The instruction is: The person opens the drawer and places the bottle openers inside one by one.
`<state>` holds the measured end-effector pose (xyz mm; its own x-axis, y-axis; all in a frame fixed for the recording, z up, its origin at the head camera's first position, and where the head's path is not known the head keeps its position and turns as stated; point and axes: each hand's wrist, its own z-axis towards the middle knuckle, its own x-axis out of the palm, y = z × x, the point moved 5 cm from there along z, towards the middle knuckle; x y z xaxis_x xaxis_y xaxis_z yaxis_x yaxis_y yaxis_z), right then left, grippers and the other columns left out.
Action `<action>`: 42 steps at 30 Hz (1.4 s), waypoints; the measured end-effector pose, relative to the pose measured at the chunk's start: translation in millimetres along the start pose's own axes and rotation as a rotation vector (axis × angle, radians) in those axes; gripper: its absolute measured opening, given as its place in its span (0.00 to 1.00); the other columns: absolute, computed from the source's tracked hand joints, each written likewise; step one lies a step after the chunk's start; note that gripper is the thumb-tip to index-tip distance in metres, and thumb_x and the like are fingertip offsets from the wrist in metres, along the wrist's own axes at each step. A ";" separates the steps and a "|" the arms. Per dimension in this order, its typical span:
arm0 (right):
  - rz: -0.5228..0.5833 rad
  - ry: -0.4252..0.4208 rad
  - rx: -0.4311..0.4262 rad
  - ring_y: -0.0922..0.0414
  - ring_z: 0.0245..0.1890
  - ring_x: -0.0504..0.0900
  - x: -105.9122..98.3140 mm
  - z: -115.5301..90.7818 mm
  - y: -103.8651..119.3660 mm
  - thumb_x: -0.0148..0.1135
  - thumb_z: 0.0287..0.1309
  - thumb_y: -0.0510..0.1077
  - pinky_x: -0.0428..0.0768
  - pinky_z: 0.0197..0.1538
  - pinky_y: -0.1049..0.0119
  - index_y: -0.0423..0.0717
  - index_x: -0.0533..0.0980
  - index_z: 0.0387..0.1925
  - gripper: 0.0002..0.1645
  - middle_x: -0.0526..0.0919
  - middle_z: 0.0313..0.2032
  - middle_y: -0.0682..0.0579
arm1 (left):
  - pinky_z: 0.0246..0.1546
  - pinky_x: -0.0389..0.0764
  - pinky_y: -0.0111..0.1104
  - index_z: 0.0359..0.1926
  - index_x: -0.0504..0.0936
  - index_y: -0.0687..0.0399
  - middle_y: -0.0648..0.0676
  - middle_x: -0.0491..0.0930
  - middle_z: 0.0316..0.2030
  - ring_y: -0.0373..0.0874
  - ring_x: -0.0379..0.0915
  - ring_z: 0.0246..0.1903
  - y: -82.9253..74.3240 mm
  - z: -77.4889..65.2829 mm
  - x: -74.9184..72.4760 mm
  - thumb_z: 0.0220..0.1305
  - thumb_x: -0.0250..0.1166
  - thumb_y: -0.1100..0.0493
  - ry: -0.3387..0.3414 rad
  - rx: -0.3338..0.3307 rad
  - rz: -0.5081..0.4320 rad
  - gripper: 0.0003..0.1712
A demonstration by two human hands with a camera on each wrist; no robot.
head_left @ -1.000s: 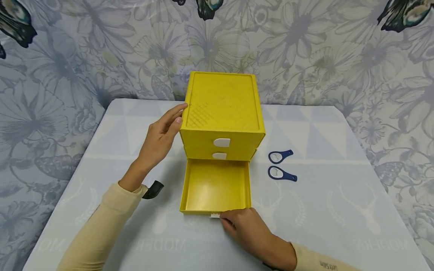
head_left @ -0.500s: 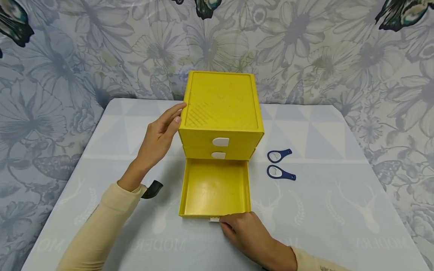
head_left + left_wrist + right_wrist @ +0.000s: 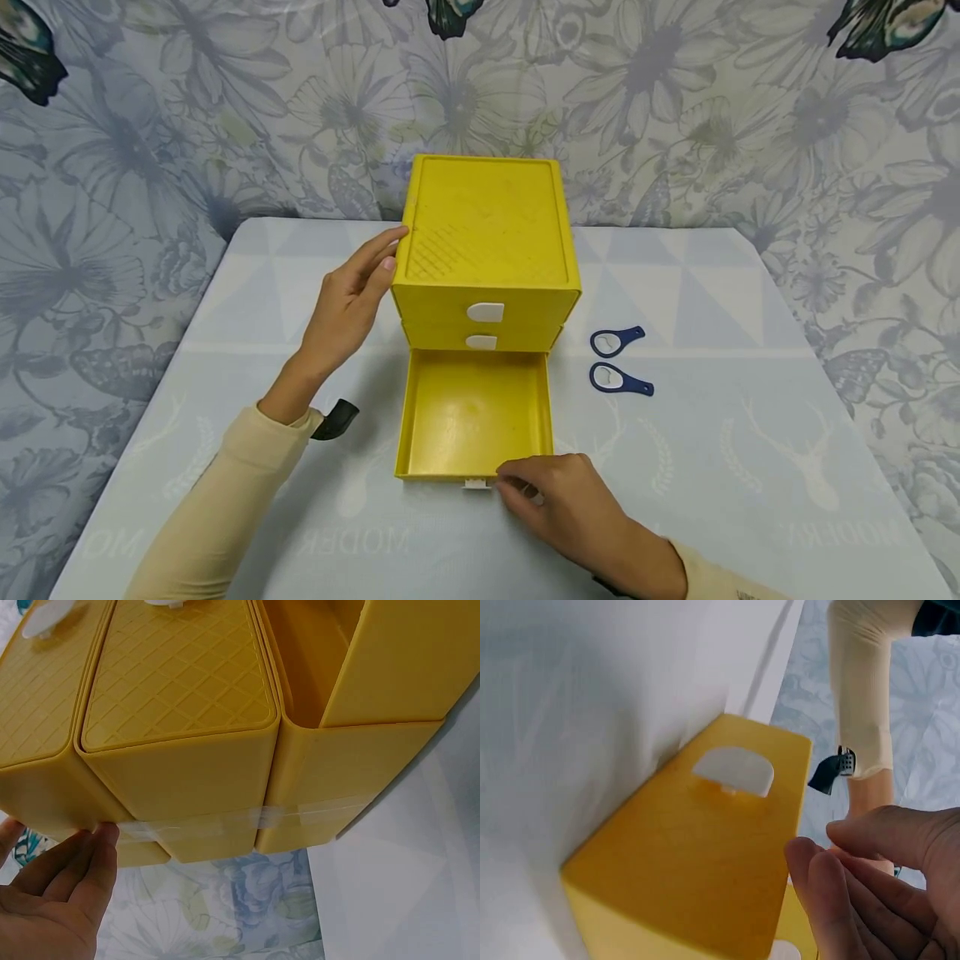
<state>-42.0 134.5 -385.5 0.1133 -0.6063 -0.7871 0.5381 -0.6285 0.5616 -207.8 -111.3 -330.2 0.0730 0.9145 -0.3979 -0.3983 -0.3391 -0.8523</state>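
A yellow three-drawer cabinet (image 3: 487, 221) stands on the table, its bottom drawer (image 3: 476, 417) pulled out and showing a bare floor. My left hand (image 3: 341, 304) rests its fingertips against the cabinet's left side, near the top; the left wrist view shows the same fingers (image 3: 101, 862) touching the wall beside clear tape. Just right of the white handle (image 3: 477, 483) on the pulled-out drawer is my right hand (image 3: 566, 504), fingers loosely curved. In the right wrist view, the handle (image 3: 739, 769) stands free, with thumb and fingers apart from it at the drawer's edge.
Two dark-blue small tools with oval heads lie right of the cabinet, an upper one (image 3: 633, 334) and a lower one (image 3: 637, 386). The upper two drawers, with white handles (image 3: 485, 312), are closed. A flower-patterned wall covering (image 3: 675, 125) rises behind the table (image 3: 720, 467).
The bottom drawer came out slightly further between the first two frames. Since then my right hand has let go of its handle and shifted slightly right. The left hand keeps its place.
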 end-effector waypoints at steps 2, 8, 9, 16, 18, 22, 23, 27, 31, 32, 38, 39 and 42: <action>-0.001 -0.019 -0.027 0.74 0.26 0.81 -4.0 1.1 -1.6 0.76 0.51 0.38 0.81 0.31 0.80 0.48 0.88 0.32 0.05 0.89 0.30 0.59 | 0.66 0.72 0.50 0.73 0.66 0.28 0.51 0.69 0.70 0.47 0.69 0.68 -0.3 0.1 0.1 0.79 0.49 0.49 0.000 0.000 -0.003 0.24; -0.029 -0.097 -0.061 0.70 0.27 0.84 -19.0 3.6 -11.6 0.78 0.48 0.37 0.83 0.32 0.79 0.46 0.88 0.33 0.08 0.90 0.31 0.56 | 0.66 0.72 0.49 0.73 0.66 0.29 0.50 0.69 0.70 0.46 0.69 0.68 -0.5 1.0 0.5 0.79 0.50 0.49 0.003 0.001 -0.006 0.24; -0.038 -0.105 -0.053 0.70 0.27 0.84 -21.1 4.2 -13.9 0.78 0.48 0.37 0.83 0.32 0.78 0.46 0.88 0.33 0.08 0.90 0.31 0.56 | 0.66 0.72 0.49 0.73 0.66 0.29 0.50 0.69 0.70 0.46 0.69 0.68 -0.3 0.9 0.3 0.79 0.49 0.49 0.002 0.000 -0.004 0.24; -0.109 -0.147 0.007 0.69 0.27 0.84 -32.6 8.6 -31.3 0.78 0.49 0.40 0.84 0.31 0.75 0.46 0.88 0.35 0.09 0.90 0.30 0.56 | 0.66 0.72 0.50 0.72 0.67 0.29 0.49 0.70 0.70 0.46 0.68 0.68 1.5 1.2 -0.5 0.79 0.49 0.49 -0.003 0.001 -0.002 0.24; -0.128 -0.143 0.036 0.69 0.27 0.84 -35.6 9.8 -37.7 0.79 0.49 0.40 0.84 0.31 0.74 0.46 0.88 0.36 0.10 0.89 0.30 0.57 | 0.67 0.72 0.50 0.72 0.67 0.29 0.48 0.69 0.70 0.45 0.68 0.69 1.5 1.5 -0.4 0.79 0.49 0.49 -0.003 0.000 0.002 0.24; -0.173 -0.107 0.113 0.66 0.27 0.85 -41.1 12.1 -53.9 0.79 0.48 0.42 0.84 0.30 0.71 0.47 0.88 0.39 0.14 0.89 0.29 0.58 | 0.66 0.72 0.50 0.72 0.67 0.29 0.49 0.69 0.70 0.46 0.68 0.68 1.0 1.3 -0.3 0.79 0.50 0.49 -0.004 0.000 0.001 0.24; -0.188 -0.100 0.130 0.65 0.27 0.85 -42.5 12.5 -58.5 0.79 0.48 0.43 0.84 0.31 0.69 0.47 0.88 0.40 0.15 0.89 0.29 0.58 | 0.66 0.72 0.50 0.72 0.67 0.29 0.49 0.70 0.70 0.46 0.69 0.68 0.9 1.1 -0.3 0.79 0.50 0.49 -0.004 0.000 0.001 0.24; -0.222 -0.086 0.169 0.59 0.29 0.87 -48.1 13.0 -77.6 0.79 0.48 0.46 0.86 0.34 0.64 0.48 0.87 0.43 0.18 0.90 0.32 0.55 | 0.66 0.72 0.50 0.72 0.67 0.29 0.52 0.70 0.70 0.47 0.69 0.68 1.1 0.4 -0.6 0.79 0.50 0.49 -0.008 0.005 -0.006 0.24; -0.238 -0.081 0.189 0.55 0.31 0.87 -55.2 12.9 -96.3 0.80 0.47 0.47 0.86 0.35 0.59 0.48 0.87 0.44 0.20 0.90 0.34 0.52 | 0.67 0.72 0.50 0.72 0.67 0.30 0.52 0.71 0.69 0.47 0.69 0.68 2.7 -0.8 -0.9 0.79 0.50 0.50 -0.014 0.013 -0.012 0.24; -0.240 -0.081 0.195 0.54 0.31 0.87 -57.1 12.7 -101.0 0.80 0.47 0.46 0.86 0.35 0.58 0.47 0.87 0.43 0.20 0.90 0.35 0.51 | 0.67 0.72 0.50 0.72 0.67 0.30 0.52 0.71 0.69 0.47 0.70 0.67 3.1 -1.1 -1.0 0.79 0.50 0.51 -0.015 0.014 -0.014 0.24; -0.235 -0.064 0.243 0.50 0.35 0.88 -66.9 11.5 -130.0 0.80 0.46 0.45 0.87 0.40 0.53 0.44 0.87 0.43 0.20 0.90 0.39 0.49 | 0.67 0.71 0.51 0.72 0.68 0.30 0.51 0.70 0.70 0.46 0.67 0.69 3.1 -0.6 -1.7 0.80 0.49 0.51 -0.019 0.017 -0.007 0.24; -0.237 -0.059 0.251 0.49 0.36 0.89 -67.8 10.8 -134.7 0.80 0.46 0.44 0.87 0.41 0.52 0.44 0.87 0.43 0.20 0.90 0.39 0.48 | 0.67 0.71 0.51 0.72 0.68 0.30 0.50 0.70 0.70 0.45 0.67 0.69 3.0 -0.1 -1.7 0.80 0.49 0.50 -0.018 0.016 -0.006 0.24; -0.253 -0.040 0.268 0.48 0.40 0.89 -69.7 8.6 -147.5 0.81 0.46 0.44 0.86 0.44 0.51 0.44 0.87 0.44 0.20 0.90 0.41 0.48 | 0.67 0.71 0.51 0.72 0.68 0.30 0.48 0.69 0.70 0.45 0.67 0.69 2.6 1.3 -1.2 0.79 0.50 0.50 -0.014 0.014 -0.007 0.24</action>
<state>-136.5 265.3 -411.3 -0.0307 -0.4308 -0.9019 0.3062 -0.8630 0.4018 -210.1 -113.0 -331.5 0.0633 0.9197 -0.3875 -0.4103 -0.3300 -0.8501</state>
